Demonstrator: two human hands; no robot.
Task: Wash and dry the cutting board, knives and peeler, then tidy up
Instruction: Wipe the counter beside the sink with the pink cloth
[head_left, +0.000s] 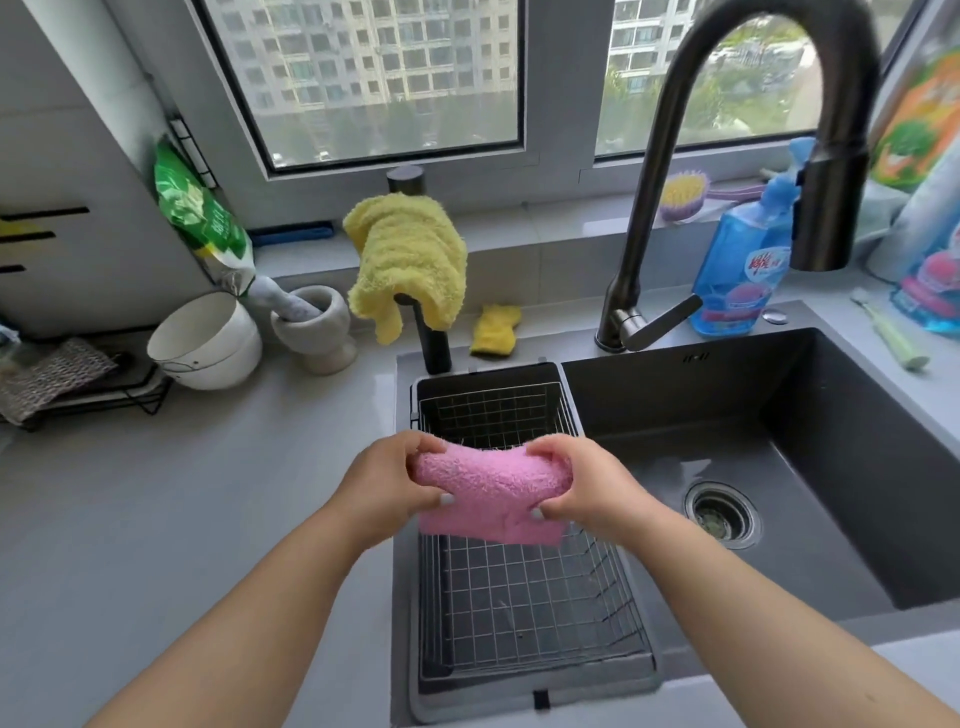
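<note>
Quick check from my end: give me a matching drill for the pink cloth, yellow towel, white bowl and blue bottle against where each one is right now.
Things:
1. pink cloth
2. yellow towel
3. white bowl
4. blue bottle

Places:
A. on the counter left of the sink
B. gripped by both hands over the wire basket
C. behind the sink, right of the faucet
D. draped over a black post

Pairs: 1-B, 2-D, 3-A, 4-C

Two hands, one pink cloth, one yellow towel, one wire basket, two stacked white bowls, one mortar.
</note>
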